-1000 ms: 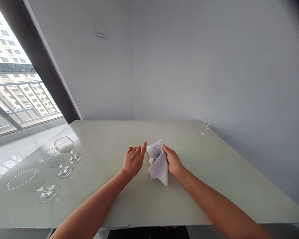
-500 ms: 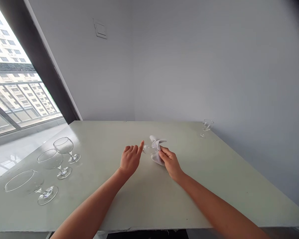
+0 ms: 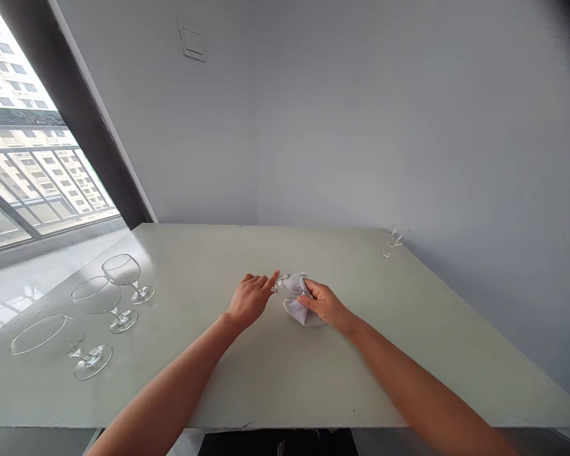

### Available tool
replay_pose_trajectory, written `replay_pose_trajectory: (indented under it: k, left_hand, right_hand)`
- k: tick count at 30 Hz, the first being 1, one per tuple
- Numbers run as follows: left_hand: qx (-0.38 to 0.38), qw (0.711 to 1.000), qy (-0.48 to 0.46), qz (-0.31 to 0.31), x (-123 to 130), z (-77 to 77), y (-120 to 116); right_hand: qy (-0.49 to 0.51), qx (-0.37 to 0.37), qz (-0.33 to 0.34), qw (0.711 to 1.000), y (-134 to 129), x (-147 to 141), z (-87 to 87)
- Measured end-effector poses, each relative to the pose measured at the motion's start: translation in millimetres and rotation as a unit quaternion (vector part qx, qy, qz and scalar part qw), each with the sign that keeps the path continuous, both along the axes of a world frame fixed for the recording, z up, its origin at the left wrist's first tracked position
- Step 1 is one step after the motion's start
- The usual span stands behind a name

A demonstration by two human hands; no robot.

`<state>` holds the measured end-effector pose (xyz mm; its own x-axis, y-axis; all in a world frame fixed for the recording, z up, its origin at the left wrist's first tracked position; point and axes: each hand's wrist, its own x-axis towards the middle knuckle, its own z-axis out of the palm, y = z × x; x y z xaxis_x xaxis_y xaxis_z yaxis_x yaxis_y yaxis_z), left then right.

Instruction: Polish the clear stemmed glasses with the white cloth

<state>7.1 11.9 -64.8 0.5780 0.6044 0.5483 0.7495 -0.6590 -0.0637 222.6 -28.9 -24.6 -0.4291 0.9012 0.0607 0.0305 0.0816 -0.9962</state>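
My left hand (image 3: 253,300) is closed around the stem end of a clear glass (image 3: 280,286), its index finger stretched along it. The glass lies sideways between my hands, above the middle of the table. My right hand (image 3: 323,306) grips a white cloth (image 3: 304,310), thumb and fingers pinching it. The cloth covers the bowl of the glass, so the rim is hidden. How the left fingers wrap the stem cannot be fully seen.
Three stemmed glasses (image 3: 123,271) (image 3: 96,296) (image 3: 47,335) stand in a row on the left of the pale table (image 3: 285,386). Another glass (image 3: 397,235) stands at the far right corner. Grey walls rise behind; a window is at the left.
The cloth has moved left and down over the glass bowl and now covers more of it. My right hand has turned slightly with it. The view has tilted slightly.
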Motion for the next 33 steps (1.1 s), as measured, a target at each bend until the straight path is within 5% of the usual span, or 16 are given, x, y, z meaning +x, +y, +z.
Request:
replay_pose_trajectory:
  k: [4,8,12,16,21,23,26,28,30,33]
  left_hand:
    - [0.01,1.0,0.003,-0.022,1.0,7.3,-2.9]
    - [0.089,0.995,-0.034,-0.011,-1.0,20.8,-6.2]
    - [0.073,0.996,-0.036,-0.034,-6.9,27.6,-4.0]
    - [-0.095,0.991,-0.058,-0.078,-14.6,29.4,-0.7]
    - [-0.39,0.908,0.022,-0.15,-24.7,39.6,-2.6]
    - [-0.369,0.921,0.026,-0.12,-19.9,43.7,-7.1]
    - [-0.165,0.986,-0.015,-0.02,-2.2,45.0,-15.9]
    - [-0.062,0.998,-0.006,0.007,8.3,43.5,-20.3]
    - [-0.058,0.998,0.018,0.0,11.1,42.7,-21.3]
    - [-0.19,0.982,-0.012,-0.019,-1.4,46.2,-16.3]
  right_hand:
    - [0.084,-0.08,0.027,0.993,2.1,-2.6,-5.5]
    - [0.2,-0.178,-0.03,0.963,6.3,-5.9,-13.8]
    - [0.183,-0.134,0.004,0.974,-1.2,-8.7,-6.8]
    - [0.019,-0.011,0.022,1.0,-15.3,-7.9,8.5]
    - [-0.046,-0.012,0.065,0.997,-15.5,-5.6,8.2]
    - [0.018,-0.056,0.044,0.997,-8.1,-6.1,1.1]
    - [0.139,-0.161,-0.06,0.975,5.4,-6.8,-11.2]
    - [0.199,-0.211,-0.103,0.952,11.2,-6.2,-16.6]
    - [0.207,-0.21,-0.085,0.952,12.2,-4.4,-17.0]
    - [0.131,-0.129,0.008,0.983,5.3,-0.4,-7.3]
